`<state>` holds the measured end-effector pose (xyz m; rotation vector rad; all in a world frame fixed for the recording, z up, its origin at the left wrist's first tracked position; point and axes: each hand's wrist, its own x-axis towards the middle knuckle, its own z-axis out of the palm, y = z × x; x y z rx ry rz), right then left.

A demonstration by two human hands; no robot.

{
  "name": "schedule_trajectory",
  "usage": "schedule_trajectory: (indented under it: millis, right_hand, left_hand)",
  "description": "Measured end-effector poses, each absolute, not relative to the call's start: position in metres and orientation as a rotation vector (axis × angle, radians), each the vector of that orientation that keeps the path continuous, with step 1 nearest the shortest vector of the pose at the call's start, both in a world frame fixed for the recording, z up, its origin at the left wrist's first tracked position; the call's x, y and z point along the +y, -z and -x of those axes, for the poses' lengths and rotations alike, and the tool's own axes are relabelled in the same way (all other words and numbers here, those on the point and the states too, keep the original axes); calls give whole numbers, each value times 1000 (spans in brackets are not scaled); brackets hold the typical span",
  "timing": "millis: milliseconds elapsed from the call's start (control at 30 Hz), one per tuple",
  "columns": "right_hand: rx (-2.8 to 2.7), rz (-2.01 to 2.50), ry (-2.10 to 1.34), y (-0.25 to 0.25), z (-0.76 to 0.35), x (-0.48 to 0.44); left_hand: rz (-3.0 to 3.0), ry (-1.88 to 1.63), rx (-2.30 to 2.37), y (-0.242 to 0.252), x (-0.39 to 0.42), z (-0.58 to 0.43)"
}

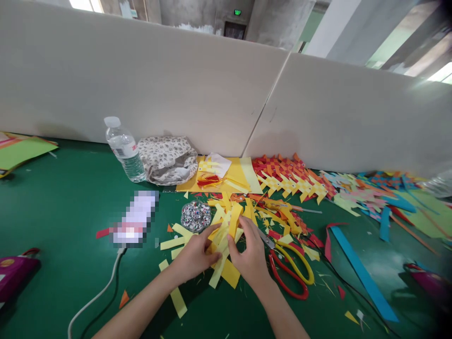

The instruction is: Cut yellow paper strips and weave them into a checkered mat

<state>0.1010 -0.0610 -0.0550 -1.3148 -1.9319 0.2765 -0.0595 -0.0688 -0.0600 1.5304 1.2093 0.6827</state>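
Note:
Both my hands are on yellow paper strips (223, 244) in the middle of the green table, pale and deeper yellow ones crossing each other. My left hand (197, 254) pinches the strips from the left, thumb and fingers curled about them. From the other side my right hand (250, 247) grips a folded deeper yellow strip (235, 220) between thumb and fingers. Scissors (291, 268) with one red and one yellow handle lie just right of my right hand. Left of the strips sits a clear round container of small googly eyes (196, 215). More cut strips lie under and around my hands.
A water bottle (126, 150) and a patterned cloth bag (169, 160) stand by the white partition (158, 84). Woven red and yellow paper fish (289, 176) lie at the back right. A phone (136, 219) with a white cable lies left; a blue strip (363, 273) lies right.

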Motion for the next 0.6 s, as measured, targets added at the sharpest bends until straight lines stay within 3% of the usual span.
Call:
schedule_trajectory:
  millis: [300,600]
  right_hand:
    - [-1592,1364,-720,49,-105,-60]
    - [-1828,1235,-372,52,-103,-61]
  left_hand:
    - [-1579,-674,1192,60,-70,58]
    - [-1623,-658,1210,60,-72,56]
